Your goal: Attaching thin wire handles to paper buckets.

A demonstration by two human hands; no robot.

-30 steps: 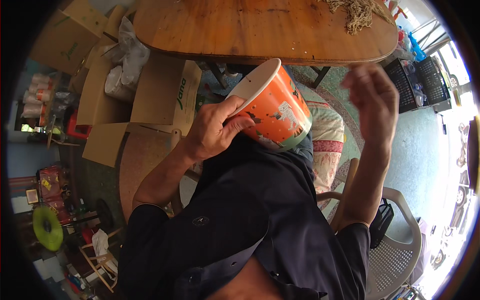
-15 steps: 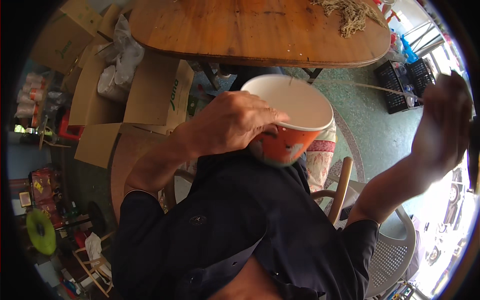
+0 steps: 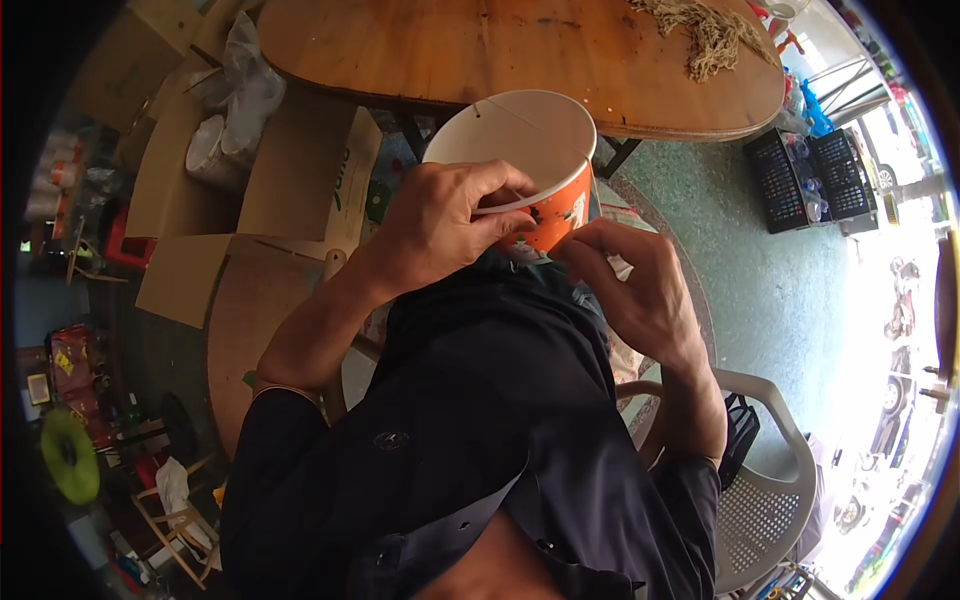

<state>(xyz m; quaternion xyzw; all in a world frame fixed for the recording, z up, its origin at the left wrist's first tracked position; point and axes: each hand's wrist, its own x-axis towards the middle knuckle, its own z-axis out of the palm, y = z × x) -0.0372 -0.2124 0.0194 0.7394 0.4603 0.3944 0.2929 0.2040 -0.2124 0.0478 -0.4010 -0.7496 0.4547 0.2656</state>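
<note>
A paper bucket [image 3: 562, 208], orange printed outside and white inside, is tilted above my lap in front of the table edge. My left hand [image 3: 435, 225] grips its near rim, thumb on the outer wall and fingers over the edge. A thin string [image 3: 515, 118] starts at a small dark spot on the far inner wall, crosses the mouth and passes over the right side of the rim. It runs down the outside toward my right hand [image 3: 635, 285], whose fingers are pinched together low beside the bucket. The string's end is hidden in those fingers.
Beyond the bucket stands a wooden table [image 3: 430, 50] with a bundle of tan strings [image 3: 712, 40] on it. Open cardboard boxes [image 3: 300, 170] with plastic-wrapped stacks are at left. A black crate [image 3: 785, 180] with bottles sits at right, and a grey plastic chair [image 3: 770, 520] nearer.
My right hand has come in from the far right to the bucket's side, bringing the string over the rim. The bucket has moved left and away from me, still in my left hand.
</note>
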